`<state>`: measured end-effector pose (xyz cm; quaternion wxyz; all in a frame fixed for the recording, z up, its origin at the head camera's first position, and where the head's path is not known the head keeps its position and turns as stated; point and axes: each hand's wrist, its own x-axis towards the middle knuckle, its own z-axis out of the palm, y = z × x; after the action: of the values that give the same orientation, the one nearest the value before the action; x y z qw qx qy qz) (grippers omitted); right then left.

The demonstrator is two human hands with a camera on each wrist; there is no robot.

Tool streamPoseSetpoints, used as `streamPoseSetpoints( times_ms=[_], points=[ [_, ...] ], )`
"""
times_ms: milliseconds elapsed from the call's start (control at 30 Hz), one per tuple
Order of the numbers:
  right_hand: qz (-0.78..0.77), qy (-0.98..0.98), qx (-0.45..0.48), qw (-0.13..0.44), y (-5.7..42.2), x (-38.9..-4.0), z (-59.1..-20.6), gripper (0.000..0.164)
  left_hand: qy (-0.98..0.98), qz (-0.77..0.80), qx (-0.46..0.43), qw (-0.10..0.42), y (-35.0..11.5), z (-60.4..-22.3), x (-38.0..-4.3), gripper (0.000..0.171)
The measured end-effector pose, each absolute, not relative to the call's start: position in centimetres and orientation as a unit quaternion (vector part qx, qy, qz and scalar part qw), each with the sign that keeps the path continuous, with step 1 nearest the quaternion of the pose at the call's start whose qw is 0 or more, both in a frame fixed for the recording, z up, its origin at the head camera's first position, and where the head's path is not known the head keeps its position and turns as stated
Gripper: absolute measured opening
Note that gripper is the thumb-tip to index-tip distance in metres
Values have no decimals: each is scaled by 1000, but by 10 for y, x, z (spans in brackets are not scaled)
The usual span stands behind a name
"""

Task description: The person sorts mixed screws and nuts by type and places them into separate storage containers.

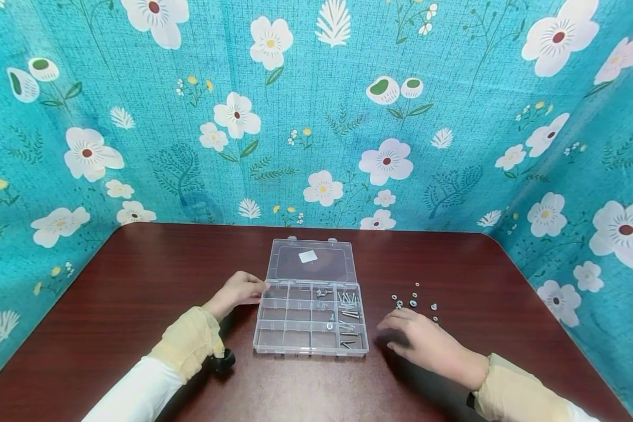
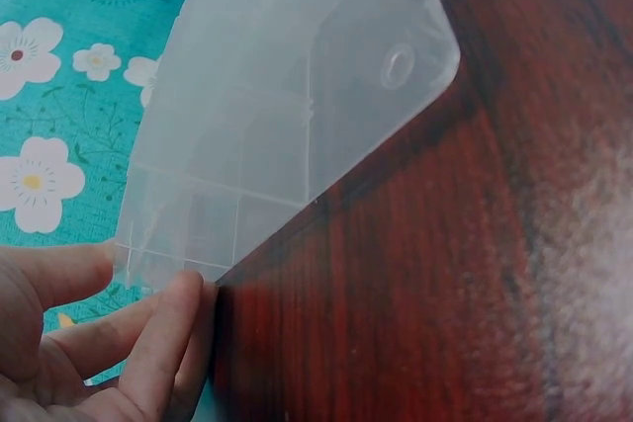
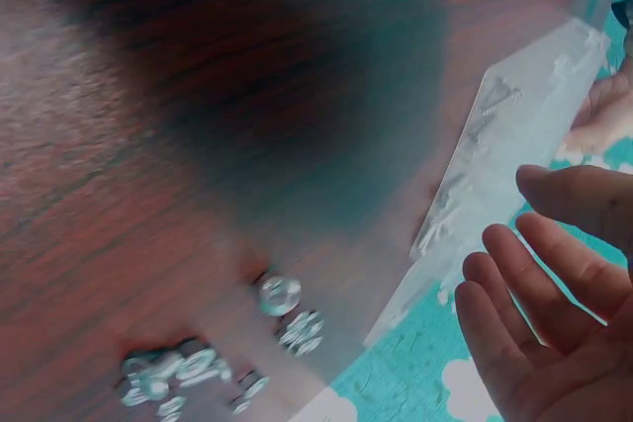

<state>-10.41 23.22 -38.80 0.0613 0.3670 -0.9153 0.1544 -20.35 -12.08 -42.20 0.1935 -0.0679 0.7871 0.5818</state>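
Observation:
A clear plastic compartment box stands on the table with its hinged lid laid back. My left hand holds the box at its left rear edge, the thumb and fingertips at the plastic wall. Long screws fill the right column of compartments, and a few small metal pieces lie in the column beside it. To the right of the box, my right hand hovers over the table, fingers relaxed and apart, nothing between them. Several nuts and washers lie scattered just beyond it.
The dark wooden table reaches back to a blue flowered cloth hanging behind and at both sides. A white label sits on the lid. A small black object is by the left wrist.

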Motion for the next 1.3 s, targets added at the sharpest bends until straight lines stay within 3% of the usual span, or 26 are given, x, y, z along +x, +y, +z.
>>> streamPoseSetpoints(
  times_ms=[333,800,933,1200,1300],
  points=[
    [156,-938,309,17,253,-104,-393,32,793,574,-72,190,-121,-421,-203,31],
    [158,-941,297,15,275,-107,-409,29,788,580,-62,196,-121,-419,-201,29],
    [166,-935,311,30,279,-110,-414,26,787,583,-59,195,-121,-419,-201,30],
    [195,-901,368,123,279,-114,-427,24,790,579,-61,192,-121,-418,-201,32],
    [201,-895,376,128,276,-114,-427,24,791,578,-65,192,-121,-417,-200,33]
  ],
)
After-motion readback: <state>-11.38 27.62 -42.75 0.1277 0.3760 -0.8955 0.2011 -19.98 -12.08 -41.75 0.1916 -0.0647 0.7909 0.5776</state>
